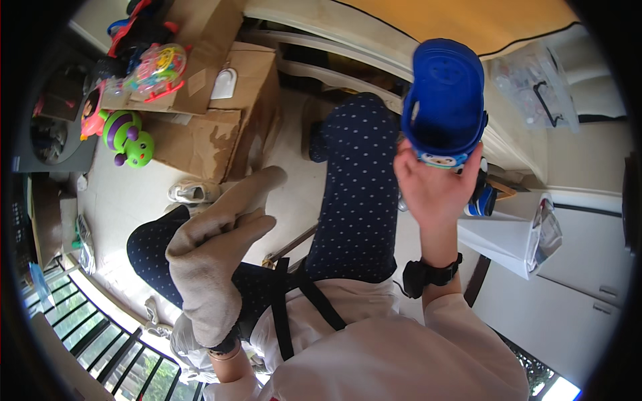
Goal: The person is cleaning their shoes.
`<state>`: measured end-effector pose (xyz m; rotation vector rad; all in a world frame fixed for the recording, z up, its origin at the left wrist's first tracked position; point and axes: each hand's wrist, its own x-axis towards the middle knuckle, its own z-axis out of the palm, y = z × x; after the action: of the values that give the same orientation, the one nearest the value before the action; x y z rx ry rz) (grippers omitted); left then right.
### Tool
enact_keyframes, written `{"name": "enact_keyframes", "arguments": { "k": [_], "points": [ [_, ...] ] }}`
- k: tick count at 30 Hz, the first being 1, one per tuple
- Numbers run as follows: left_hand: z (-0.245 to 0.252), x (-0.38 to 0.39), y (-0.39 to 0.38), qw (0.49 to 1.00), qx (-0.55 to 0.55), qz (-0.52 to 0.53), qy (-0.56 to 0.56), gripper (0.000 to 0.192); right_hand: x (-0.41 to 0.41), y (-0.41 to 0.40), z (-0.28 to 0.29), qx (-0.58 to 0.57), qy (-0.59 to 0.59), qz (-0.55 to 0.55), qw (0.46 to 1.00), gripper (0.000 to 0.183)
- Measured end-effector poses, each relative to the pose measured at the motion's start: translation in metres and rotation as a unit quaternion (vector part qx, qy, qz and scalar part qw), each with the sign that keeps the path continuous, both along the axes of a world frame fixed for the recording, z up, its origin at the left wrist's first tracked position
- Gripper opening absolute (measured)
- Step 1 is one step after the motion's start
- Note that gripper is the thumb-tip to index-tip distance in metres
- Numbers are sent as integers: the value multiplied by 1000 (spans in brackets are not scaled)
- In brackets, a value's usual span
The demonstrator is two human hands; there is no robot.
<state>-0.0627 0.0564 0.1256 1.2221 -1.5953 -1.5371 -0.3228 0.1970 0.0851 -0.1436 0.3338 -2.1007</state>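
Observation:
My right hand [435,193] grips a blue child's clog [446,95] by its toe end and holds it up to the right of my knee. The clog's inside faces me, and a cartoon-like decoration shows near my fingers. A beige cloth mitt or glove [210,270] covers my left hand, hiding the fingers themselves. Two cloth-covered parts of that hand point forward with a gap between them, over my left leg, and no object shows in between. The clog and the mitt are well apart.
Cardboard boxes [215,135] stand ahead on the left, with a toy helicopter [160,70] and a green caterpillar toy [128,138] on or beside them. A pale shoe [193,192] lies on the floor. At right are a white paper bag [501,233] and a blue shoe [482,200].

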Motion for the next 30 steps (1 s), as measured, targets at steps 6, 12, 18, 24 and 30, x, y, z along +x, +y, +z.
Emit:
{"name": "enact_keyframes", "arguments": {
  "k": [6, 12, 18, 24, 30],
  "points": [
    [2, 15, 8, 999, 10, -7, -40, 20, -79, 119, -10, 452, 376, -396, 706, 57],
    [-3, 9, 7, 999, 8, -22, -47, 20, -126, 171, -47, 643, 498, -307, 494, 49],
    [-3, 3, 9, 997, 7, -33, -67, 19, -201, 166, -169, 751, 459, -170, 442, 58],
    [3, 4, 13, 995, 18, -44, -88, 19, -281, 161, -257, 771, 481, -72, 412, 62],
    [4, -2, 18, 989, 20, -44, -136, 18, -193, 139, -265, 662, 555, -306, 401, 41]
  ]
}}
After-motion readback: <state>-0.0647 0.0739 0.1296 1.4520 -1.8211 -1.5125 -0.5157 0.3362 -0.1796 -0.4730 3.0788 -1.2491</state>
